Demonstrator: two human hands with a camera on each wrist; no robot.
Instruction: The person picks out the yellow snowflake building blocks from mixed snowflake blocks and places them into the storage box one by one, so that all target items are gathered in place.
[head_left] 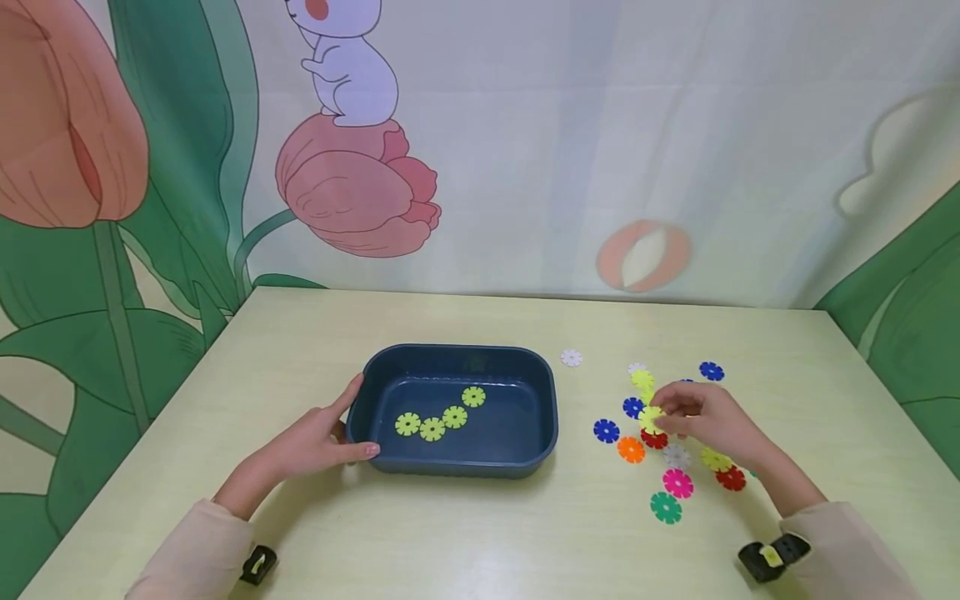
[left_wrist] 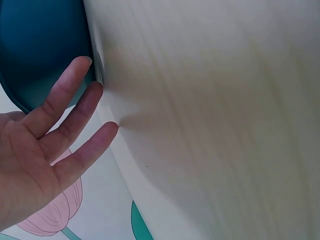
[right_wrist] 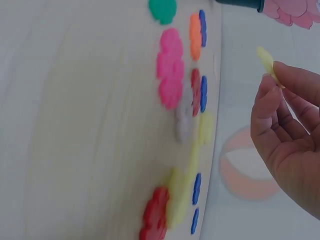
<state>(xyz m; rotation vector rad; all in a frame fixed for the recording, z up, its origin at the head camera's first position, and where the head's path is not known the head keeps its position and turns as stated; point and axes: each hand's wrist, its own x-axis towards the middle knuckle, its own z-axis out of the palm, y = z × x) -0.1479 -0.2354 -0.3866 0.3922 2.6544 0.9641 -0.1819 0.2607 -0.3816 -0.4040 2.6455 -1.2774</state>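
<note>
Pale sleeves (head_left: pixel 197 552) lie nearest, the right hand (head_left: pixel 703 417) beyond one pinching a yellow disc (head_left: pixel 651 420) above the worktop (head_left: pixel 465 533), and the left hand (head_left: pixel 306 442), fingers spread straight, touching the left end of a dark blue tray (head_left: pixel 502 437). Picking out yellow seems the step in hand, since four yellow discs (head_left: pixel 432 429) lie in the tray while mixed-colour discs (head_left: pixel 631 450) are scattered to its right; the next move likely calls for carrying the pinched one left over the rim and releasing it.
</note>
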